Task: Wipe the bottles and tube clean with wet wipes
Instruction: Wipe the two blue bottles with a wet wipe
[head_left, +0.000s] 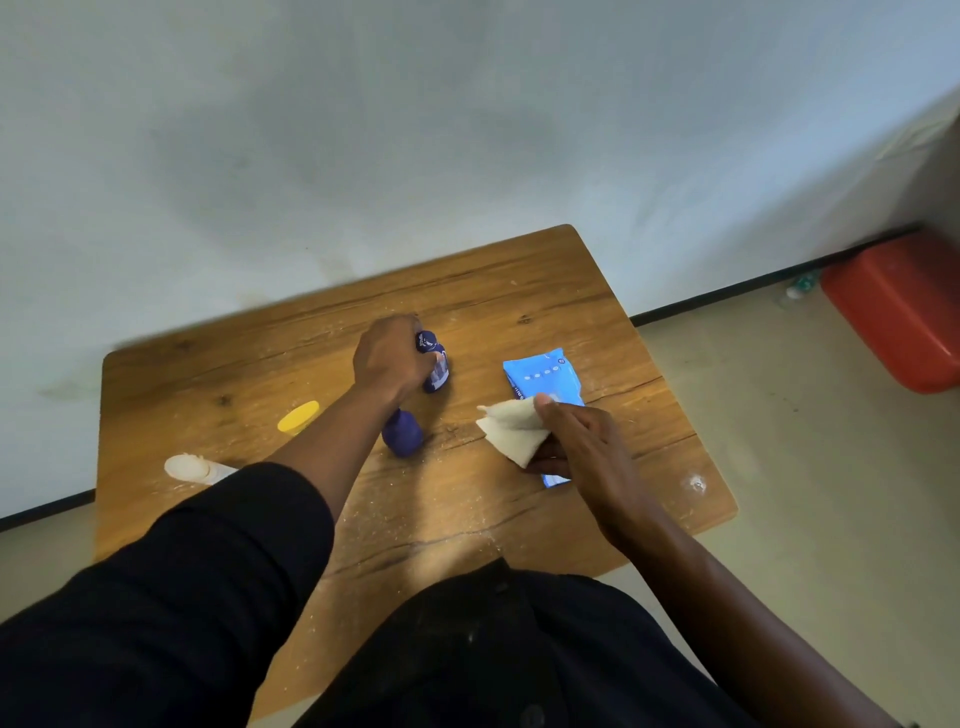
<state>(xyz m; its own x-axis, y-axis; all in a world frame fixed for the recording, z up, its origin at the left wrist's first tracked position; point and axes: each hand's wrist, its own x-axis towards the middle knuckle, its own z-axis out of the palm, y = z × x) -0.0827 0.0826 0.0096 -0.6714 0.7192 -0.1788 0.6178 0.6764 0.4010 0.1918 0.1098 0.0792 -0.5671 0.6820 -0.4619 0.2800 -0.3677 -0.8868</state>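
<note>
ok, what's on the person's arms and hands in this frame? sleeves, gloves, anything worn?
Both hands are bare: no gloves, rings or watch visible on the left hand or the right hand. The left arm wears a black sleeve pushed up, leaving the forearm uncovered. The right forearm shows no sleeve in frame. The torso clothing is black too.

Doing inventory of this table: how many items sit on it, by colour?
Dark blue bottles: 2
Yellow item: 1
White items: 2, a tube and a wipe
Light blue wipes pack: 1
Total: 6
</note>
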